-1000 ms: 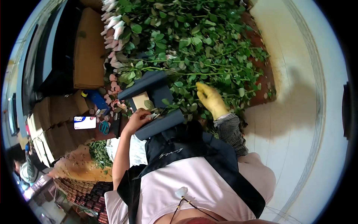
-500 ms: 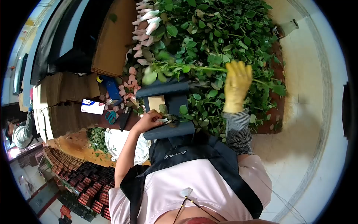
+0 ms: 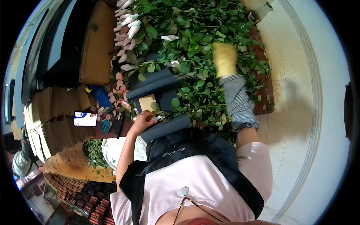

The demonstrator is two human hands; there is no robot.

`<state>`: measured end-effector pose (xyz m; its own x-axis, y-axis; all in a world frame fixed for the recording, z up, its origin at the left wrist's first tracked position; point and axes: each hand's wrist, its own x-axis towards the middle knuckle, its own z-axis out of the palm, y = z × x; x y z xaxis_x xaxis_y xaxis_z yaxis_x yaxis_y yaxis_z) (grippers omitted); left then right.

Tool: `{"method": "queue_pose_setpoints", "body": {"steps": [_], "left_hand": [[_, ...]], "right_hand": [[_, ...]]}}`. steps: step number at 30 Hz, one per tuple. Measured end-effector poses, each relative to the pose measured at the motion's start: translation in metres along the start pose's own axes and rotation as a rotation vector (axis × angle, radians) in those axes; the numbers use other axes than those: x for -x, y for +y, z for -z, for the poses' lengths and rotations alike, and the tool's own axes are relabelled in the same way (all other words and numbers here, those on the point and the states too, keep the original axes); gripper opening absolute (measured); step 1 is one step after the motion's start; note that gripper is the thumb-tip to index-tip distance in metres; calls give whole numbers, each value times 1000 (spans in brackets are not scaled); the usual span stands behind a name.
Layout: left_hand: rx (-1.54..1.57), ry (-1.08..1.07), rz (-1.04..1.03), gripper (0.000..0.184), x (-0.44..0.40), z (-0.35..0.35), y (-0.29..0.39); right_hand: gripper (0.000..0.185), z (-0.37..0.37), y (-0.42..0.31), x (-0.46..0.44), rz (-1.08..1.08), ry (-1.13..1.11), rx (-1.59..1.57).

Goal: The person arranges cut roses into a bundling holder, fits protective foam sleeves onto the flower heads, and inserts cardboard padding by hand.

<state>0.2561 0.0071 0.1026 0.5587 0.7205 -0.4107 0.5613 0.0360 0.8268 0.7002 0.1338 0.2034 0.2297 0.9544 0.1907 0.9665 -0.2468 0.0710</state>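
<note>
My bare left hand (image 3: 143, 123) is closed around the head end of a rose (image 3: 156, 118) with a whitish cover, over the near dark padded block (image 3: 167, 127). Leaves on its stem spread to the right. My right hand (image 3: 225, 60), in a yellow glove with a striped grey sleeve, is smeared by motion above the pile of leafy rose stems (image 3: 210, 22); its fingers cannot be made out. Between the near block and a second dark padded block (image 3: 152, 83) lies a tan piece (image 3: 147, 102). White-wrapped rose heads (image 3: 127, 22) line the pile's left side.
Left of the blocks lie a phone (image 3: 85, 119), teal scissors (image 3: 105, 126), a black-handled tool (image 3: 119, 125), a blue tool (image 3: 99, 96) and pink petals (image 3: 119, 88). Cardboard stacks (image 3: 56, 105) stand further left. A white tub (image 3: 112, 150) sits below; another person (image 3: 22, 161) is at far left.
My right hand has moved away from me, and the stem it held is no longer clearly in it. My left hand stays at the near block. The whole view has shifted slightly.
</note>
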Motion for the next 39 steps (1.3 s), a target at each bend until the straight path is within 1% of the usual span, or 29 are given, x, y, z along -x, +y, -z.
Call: {"method": "queue_pose_setpoints", "body": {"steps": [1, 2, 4, 6, 7, 10, 12, 14, 15, 16, 17, 18, 19, 20, 21, 23, 24, 27, 28, 29, 30, 31, 32, 33, 34, 35, 36, 38, 39], "left_hand": [[-10, 8, 1, 34, -1, 0, 1], [-15, -2, -7, 34, -3, -2, 1], [-3, 25, -22, 33, -2, -3, -3], [19, 18, -2, 33, 0, -4, -4], [-4, 20, -11, 32, 0, -4, -3], [10, 38, -29, 33, -1, -3, -3], [-26, 28, -57, 33, -2, -5, -10], [20, 40, -95, 35, -3, -7, -17], [50, 52, -95, 36, -3, -8, -17], [80, 57, -99, 38, -3, -8, -17], [101, 51, -95, 38, -2, -8, -19], [90, 57, -115, 35, -2, -9, -19], [71, 58, -113, 34, -2, -10, -22], [52, 55, -113, 32, -4, -11, -24], [44, 61, -128, 30, -4, -10, -23], [20, 52, -148, 30, -3, -9, -22], [-32, 54, -165, 31, -2, -5, -17], [-114, 70, -173, 29, 1, -3, -13], [-210, 62, -148, 28, 0, -2, -10], [-304, 142, -242, 24, 1, -3, -6], [-431, 180, -318, 27, 2, -1, -5], [-565, 300, -356, 33, 7, 3, 14], [-696, 426, -400, 40, 13, 8, 33], [-719, 444, -429, 46, 11, 8, 34], [-741, 465, -457, 52, 10, 10, 32], [-649, 363, -374, 50, 7, 5, 21], [-522, 242, -274, 48, 6, 3, 11], [-240, 187, -218, 41, 8, 5, 13], [-253, 165, -224, 41, 13, 4, 13]], "right_hand": [[33, -22, -22, 8, 167, -53, -160], [32, -9, -61, 19, 126, -254, -246], [33, -39, -94, 26, 330, -95, -195], [33, -74, -104, 19, 346, -260, -102], [24, -118, -101, 14, 366, -106, -108], [17, -28, -112, -6, 284, -54, -43], [14, 17, -88, 1, 315, 584, -215], [23, 77, -60, 13, 400, 486, -246], [30, 79, -38, 15, 455, 519, -284], [33, 99, -20, 32, 470, 308, -445], [29, 117, -16, 48, 440, 243, -525], [25, 119, 3, 61, 400, 85, -504], [25, 116, 19, 77, 327, -74, -531], [28, 128, 9, 95, 95, -332, -649], [30, 114, 14, 106, 96, -472, -628], [29, 81, 5, 136, 355, -550, -438], [30, 56, -6, 147, 276, -712, -328], [25, -36, -11, 195, 307, -629, -282], [23, -38, -18, 204, 419, -417, -320], [22, -38, -20, 205, 402, -450, -206], [21, -27, -29, 203, 373, -486, -87], [20, -29, -31, 204, 411, -295, -117], [18, -42, -28, 210, 389, -202, -166], [17, -70, -23, 221, 283, -183, -317], [15, -101, -16, 233, 157, -193, -484], [13, -114, -9, 243, 56, -258, -559], [12, -116, -4, 245, -63, -468, -501], [24, -64, -1, 223, -20, -552, -759], [38, -83, 19, 217, -122, -710, -956]]}}
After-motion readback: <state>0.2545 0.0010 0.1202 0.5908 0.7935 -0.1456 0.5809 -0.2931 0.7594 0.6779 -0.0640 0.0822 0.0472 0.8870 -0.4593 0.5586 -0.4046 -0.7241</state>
